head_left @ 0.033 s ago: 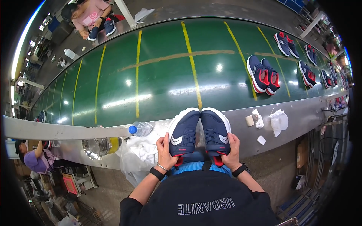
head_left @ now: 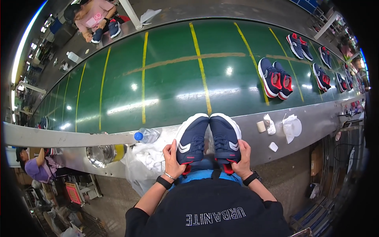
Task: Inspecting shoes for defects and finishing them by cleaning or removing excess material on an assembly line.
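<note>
I hold a pair of navy sneakers with white soles and red heels side by side in front of my chest, toes pointing away toward the green conveyor belt (head_left: 169, 83). My left hand (head_left: 173, 160) grips the outer side of the left sneaker (head_left: 192, 138). My right hand (head_left: 241, 157) grips the outer side of the right sneaker (head_left: 225, 136). The heels rest near my blue apron. Both wrists wear dark bands.
On the grey metal ledge (head_left: 252, 138) lie a water bottle (head_left: 147, 135), a white plastic bag (head_left: 146, 162), a metal bowl (head_left: 100, 154) and white rags (head_left: 291, 126). Several navy sneaker pairs (head_left: 275, 78) ride the belt at right. A person (head_left: 92, 17) works across it, another (head_left: 37, 166) at lower left.
</note>
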The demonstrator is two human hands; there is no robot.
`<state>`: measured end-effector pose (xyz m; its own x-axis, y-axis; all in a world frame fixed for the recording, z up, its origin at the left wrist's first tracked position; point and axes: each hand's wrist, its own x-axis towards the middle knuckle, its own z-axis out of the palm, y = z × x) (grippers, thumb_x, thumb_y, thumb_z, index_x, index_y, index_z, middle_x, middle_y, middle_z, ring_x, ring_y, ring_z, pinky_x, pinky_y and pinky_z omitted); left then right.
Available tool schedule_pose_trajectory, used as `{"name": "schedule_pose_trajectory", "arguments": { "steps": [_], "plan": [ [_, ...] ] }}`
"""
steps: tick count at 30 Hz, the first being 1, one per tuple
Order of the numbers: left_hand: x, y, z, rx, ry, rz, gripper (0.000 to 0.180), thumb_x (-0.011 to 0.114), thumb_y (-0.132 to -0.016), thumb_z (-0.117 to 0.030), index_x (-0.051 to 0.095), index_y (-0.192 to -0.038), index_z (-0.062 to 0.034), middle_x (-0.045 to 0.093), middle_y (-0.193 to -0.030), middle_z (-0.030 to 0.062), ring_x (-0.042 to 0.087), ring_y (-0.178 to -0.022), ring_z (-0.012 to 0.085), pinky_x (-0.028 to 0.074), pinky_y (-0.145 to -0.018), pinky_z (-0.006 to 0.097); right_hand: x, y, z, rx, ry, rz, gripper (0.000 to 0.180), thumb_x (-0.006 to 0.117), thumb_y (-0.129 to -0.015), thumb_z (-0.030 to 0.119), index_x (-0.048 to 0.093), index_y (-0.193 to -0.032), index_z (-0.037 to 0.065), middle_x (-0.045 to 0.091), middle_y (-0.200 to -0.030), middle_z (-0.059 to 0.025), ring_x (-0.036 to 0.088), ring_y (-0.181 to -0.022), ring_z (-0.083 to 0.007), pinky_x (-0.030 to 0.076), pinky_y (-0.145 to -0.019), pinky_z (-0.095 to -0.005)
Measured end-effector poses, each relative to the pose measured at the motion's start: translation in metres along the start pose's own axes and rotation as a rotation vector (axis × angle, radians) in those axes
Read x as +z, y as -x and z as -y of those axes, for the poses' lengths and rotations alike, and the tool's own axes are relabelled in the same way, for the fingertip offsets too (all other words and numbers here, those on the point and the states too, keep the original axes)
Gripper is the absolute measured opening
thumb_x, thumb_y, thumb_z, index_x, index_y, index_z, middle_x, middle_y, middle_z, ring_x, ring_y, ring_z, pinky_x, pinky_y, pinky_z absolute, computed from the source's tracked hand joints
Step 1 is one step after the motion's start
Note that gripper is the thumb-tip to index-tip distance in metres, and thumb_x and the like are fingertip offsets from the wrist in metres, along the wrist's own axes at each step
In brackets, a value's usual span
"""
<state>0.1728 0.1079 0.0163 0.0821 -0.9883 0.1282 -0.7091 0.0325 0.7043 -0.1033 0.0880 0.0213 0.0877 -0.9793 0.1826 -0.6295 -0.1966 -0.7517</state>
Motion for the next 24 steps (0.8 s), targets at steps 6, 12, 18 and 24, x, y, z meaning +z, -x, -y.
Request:
{"name": "schedule_pose_trajectory", "arguments": {
  "steps": [6,12,18,24],
  "plan": [
    [-0.001,0.003,-0.009,-0.015,-0.066,-0.011,0.095,0.076,-0.052,-0.017,0.028,-0.133,-0.0047,0.034,-0.110,0.0214,0.037,-0.102,0.0357,0.035,-0.087,0.041,0.003,0.002,-0.001,0.000,0.089,-0.011,0.076,0.068,-0.058,0.009,0.037,-0.126,0.003,0.037,-0.119,-0.0211,0.037,-0.110,-0.0367,0.030,-0.095,-0.0396],
    [0.019,-0.007,-0.013,-0.034,-0.291,0.245,0.091,0.077,-0.059,-0.024,0.026,-0.132,-0.0042,0.038,-0.110,0.0223,0.041,-0.101,0.0353,0.036,-0.086,0.041,0.018,-0.017,-0.002,0.025,0.109,0.186,0.089,0.075,-0.060,0.027,0.026,-0.131,0.002,0.034,-0.122,-0.0227,0.036,-0.113,-0.0365,0.030,-0.094,-0.0440],
    [0.025,-0.023,0.051,-0.319,0.246,0.186,0.055,0.056,-0.083,-0.024,0.035,-0.128,0.0001,0.053,-0.103,0.0168,0.052,-0.093,0.0274,0.041,-0.083,0.036,0.013,-0.026,-0.077,0.543,-0.714,0.235,0.057,0.053,-0.087,0.027,0.029,-0.132,0.002,0.051,-0.115,-0.0128,0.049,-0.104,-0.0173,0.037,-0.092,-0.0290],
    [0.039,-0.022,0.070,-0.368,0.333,0.375,0.054,0.028,-0.093,-0.040,0.038,-0.127,0.0012,0.049,-0.118,0.0231,0.046,-0.112,0.0301,0.033,-0.095,0.032,0.029,-0.029,-0.070,0.453,-0.517,0.434,0.050,0.043,-0.091,0.032,0.033,-0.130,0.002,0.045,-0.125,-0.0139,0.041,-0.115,-0.0196,0.030,-0.097,-0.0295]
  ]
}}
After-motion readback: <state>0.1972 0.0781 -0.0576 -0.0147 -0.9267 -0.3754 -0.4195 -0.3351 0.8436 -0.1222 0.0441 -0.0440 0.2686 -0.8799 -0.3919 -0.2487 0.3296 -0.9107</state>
